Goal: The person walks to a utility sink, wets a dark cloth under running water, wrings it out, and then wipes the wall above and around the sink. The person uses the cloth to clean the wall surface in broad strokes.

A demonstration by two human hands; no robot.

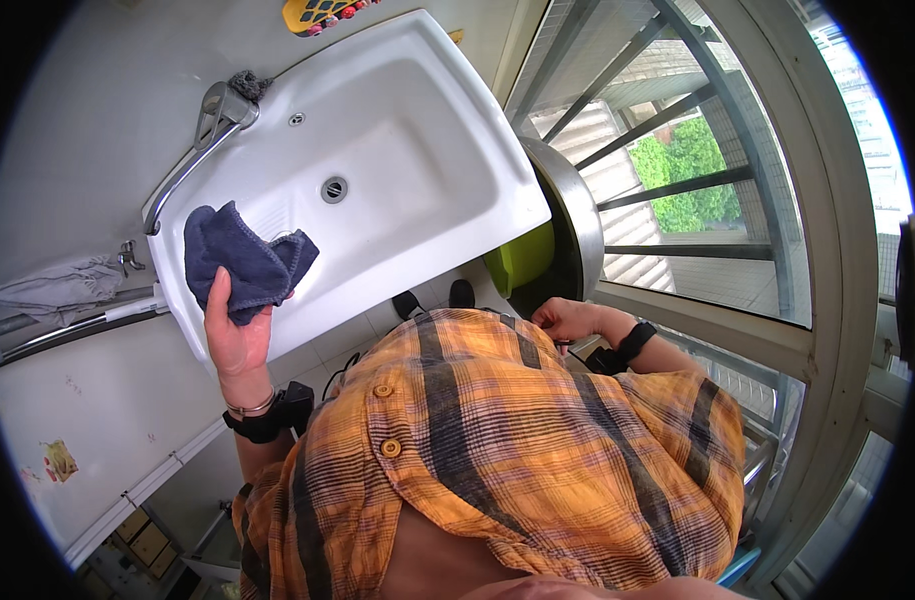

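Note:
My left hand (236,330) grips a dark blue cloth (236,259) with a stitched edge, thumb on top. The cloth is bunched and hangs over the left end of a white ceramic sink (427,217), below the spout of a chrome faucet (179,184). The sink's drain (334,190) shows in its basin. My right hand (566,321) is low beside the hem of my plaid shirt, its fingers curled. What its fingers hold, if anything, is hidden, though a thin dark cord shows just below them.
A green basin (521,259) sits in a large metal tub (588,225) right of the sink. A grey scrubber (249,85) rests behind the faucet. At left, a grey rag (59,289) hangs near a small wall tap (131,256). A barred window (682,180) flanks the right side.

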